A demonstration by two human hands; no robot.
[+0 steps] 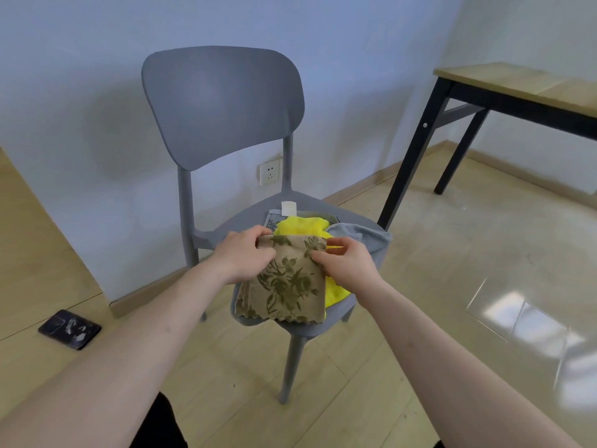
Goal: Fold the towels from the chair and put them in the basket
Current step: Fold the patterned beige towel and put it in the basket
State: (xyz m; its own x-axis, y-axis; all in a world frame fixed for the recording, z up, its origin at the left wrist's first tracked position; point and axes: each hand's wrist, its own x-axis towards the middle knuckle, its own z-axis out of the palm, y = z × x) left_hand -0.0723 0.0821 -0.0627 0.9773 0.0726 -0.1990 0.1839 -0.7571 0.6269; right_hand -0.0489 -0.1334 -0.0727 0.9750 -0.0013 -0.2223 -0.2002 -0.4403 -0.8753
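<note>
The room is evenly bright with soft daylight. A strong patch of glare lies on the glossy floor (523,321) at the right, shaped like window panes, so the light comes in from that side. The chair (223,105) throws a faint, diffuse shadow leftward onto the wall (80,92) behind it. The wide lens bends straight lines toward the edges: the bench (517,82) at far right slants and the near forearms stretch large. The whole picture is slightly soft, softer at the bottom corners.
</note>
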